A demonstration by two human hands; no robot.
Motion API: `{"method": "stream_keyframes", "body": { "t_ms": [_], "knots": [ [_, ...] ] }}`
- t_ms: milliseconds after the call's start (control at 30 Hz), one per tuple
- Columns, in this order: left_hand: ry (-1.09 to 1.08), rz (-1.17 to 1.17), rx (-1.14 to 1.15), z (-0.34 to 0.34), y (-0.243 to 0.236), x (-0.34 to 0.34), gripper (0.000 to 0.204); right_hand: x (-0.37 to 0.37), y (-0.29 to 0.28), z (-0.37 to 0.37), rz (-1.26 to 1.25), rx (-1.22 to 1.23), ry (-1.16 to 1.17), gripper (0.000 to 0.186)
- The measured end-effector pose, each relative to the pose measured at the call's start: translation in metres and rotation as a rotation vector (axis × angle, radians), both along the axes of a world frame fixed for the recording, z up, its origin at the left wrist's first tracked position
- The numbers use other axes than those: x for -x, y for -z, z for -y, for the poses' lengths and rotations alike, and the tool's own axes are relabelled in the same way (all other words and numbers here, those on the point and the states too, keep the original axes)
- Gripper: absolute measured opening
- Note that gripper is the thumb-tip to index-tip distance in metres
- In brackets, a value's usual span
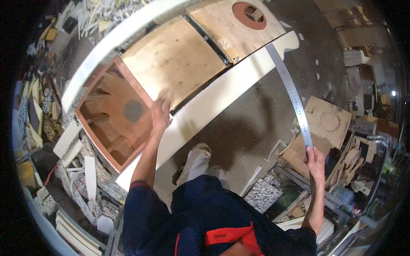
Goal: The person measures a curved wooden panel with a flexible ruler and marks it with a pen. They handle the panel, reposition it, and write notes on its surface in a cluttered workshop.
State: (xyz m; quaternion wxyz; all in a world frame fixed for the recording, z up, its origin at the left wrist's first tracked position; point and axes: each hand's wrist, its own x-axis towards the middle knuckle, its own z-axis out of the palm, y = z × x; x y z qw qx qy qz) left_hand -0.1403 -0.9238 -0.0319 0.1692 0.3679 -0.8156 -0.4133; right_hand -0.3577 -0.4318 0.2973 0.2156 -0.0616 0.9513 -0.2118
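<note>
A long metal ruler is in my right hand, its fingers closed round the near end. The far end of the ruler reaches the white foam strip along the near side of a long wood-and-foam frame. My left hand rests at the near corner of a plywood panel, beside a reddish-brown open compartment. Its fingers look stretched out over the panel and are slightly blurred. A second plywood panel, with a reddish ring round a hole, fills the frame's far right part.
Foam scraps pile up behind the frame, and more foam offcuts lie at the left. Cardboard-coloured boards and a speckled foam block are at the right. My shoe stands on the grey floor.
</note>
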Motion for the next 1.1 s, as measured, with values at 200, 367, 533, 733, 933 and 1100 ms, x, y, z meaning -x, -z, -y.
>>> {"method": "stream_keyframes", "body": {
  "t_ms": [200, 367, 533, 733, 933, 1100],
  "knots": [
    [-0.065, -0.094, 0.167, 0.002, 0.082, 0.284, 0.044, 0.135, 0.065, 0.028, 0.166, -0.021, 0.065, 0.027],
    [-0.056, -0.028, 0.297, 0.007, 0.127, 0.445, 0.066, 0.239, 0.093, 0.058, 0.107, -0.354, -0.016, 0.017],
    [-0.297, 0.207, 0.472, 0.012, 0.178, 0.551, 0.073, 0.343, 0.128, 0.097, 0.173, -0.558, -0.228, 0.012],
    [-0.289, 0.361, 0.39, -0.014, 0.23, 0.576, 0.075, 0.415, 0.134, 0.171, 0.27, -0.634, -0.243, 0.016],
    [-0.338, 0.269, 0.358, -0.009, 0.234, 0.57, 0.074, 0.431, 0.13, 0.222, 0.449, -0.739, -0.269, 0.018],
    [-0.537, 0.126, 0.312, -0.014, 0.235, 0.567, 0.078, 0.433, 0.131, 0.254, 0.477, -0.882, -0.349, 0.018]
  ]
}}
